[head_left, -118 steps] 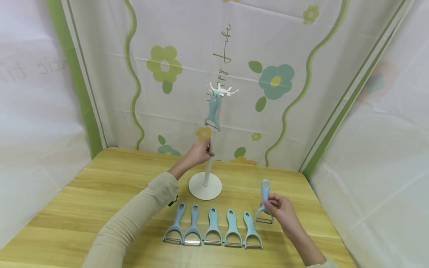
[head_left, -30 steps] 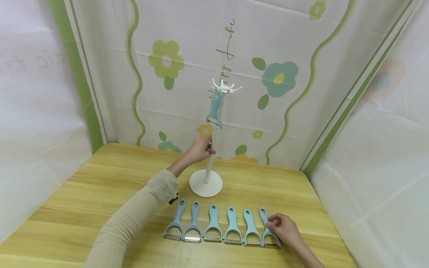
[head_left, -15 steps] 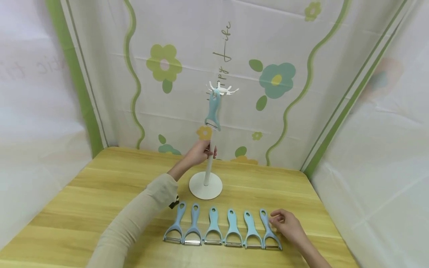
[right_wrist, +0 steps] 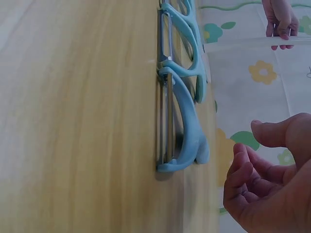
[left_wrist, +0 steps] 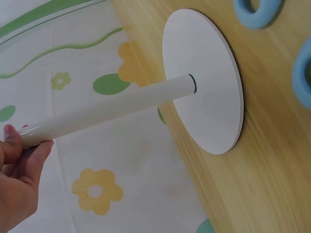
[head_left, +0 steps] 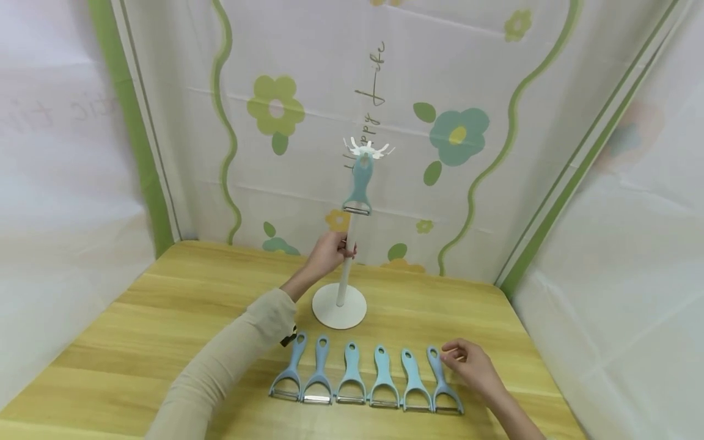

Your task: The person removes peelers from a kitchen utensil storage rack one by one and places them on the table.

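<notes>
My left hand (head_left: 328, 252) grips the upright white pole (left_wrist: 112, 103) of a stand at mid-height; the stand's round base (head_left: 339, 318) rests on the table. From the stand's white hook ring (head_left: 379, 150) at the top hangs a blue Y-shaped peeler (head_left: 361, 180), blade end down. Several similar peelers (head_left: 352, 362) lie in a row in front of the base, handles pointing away from me. Beside the handle of the rightmost peeler (head_left: 436, 365), my right hand (head_left: 473, 368) hovers with loosely bent fingers, thumb apart from them in the right wrist view, holding nothing.
The wood-grain table (head_left: 165, 342) ends at a printed white cloth backdrop (head_left: 324, 49), with more white cloth on both sides. A dark band (head_left: 288, 336) shows at the left sleeve, close to the leftmost peeler's handle.
My right hand has set a peeler down at the row's right end, let go and drawn slightly back. The hanging peeler has swung round to face front; my left hand stays on the pole.
</notes>
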Available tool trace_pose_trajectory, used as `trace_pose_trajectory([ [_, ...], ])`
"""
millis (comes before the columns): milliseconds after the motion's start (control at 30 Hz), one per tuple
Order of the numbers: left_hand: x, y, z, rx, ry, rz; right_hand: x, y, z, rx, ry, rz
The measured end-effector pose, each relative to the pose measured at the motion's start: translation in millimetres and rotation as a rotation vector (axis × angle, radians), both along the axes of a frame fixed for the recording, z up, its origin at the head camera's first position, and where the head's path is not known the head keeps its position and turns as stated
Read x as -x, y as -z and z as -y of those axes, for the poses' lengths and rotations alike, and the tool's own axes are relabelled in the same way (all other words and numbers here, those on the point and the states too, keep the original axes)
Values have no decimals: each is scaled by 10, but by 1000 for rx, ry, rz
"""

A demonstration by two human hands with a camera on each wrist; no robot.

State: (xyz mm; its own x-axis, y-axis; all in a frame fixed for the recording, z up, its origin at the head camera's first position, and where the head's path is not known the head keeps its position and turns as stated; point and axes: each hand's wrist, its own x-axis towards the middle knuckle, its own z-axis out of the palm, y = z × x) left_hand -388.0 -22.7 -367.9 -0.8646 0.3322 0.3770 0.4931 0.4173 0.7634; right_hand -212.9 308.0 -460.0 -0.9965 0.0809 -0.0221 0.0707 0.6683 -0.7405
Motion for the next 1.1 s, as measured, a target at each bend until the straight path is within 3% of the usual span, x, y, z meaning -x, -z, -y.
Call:
trace_pose_trajectory([
  [333,-23,16,2,-5,-19,17,107,-145,104,-4,-33,-33],
  [767,-46,0,-20,20,-76,-24,488,-809,496,41,-135,-205],
  [1100,-37,23,-41,22,-105,-51,681,-1164,821,123,-170,-300],
])
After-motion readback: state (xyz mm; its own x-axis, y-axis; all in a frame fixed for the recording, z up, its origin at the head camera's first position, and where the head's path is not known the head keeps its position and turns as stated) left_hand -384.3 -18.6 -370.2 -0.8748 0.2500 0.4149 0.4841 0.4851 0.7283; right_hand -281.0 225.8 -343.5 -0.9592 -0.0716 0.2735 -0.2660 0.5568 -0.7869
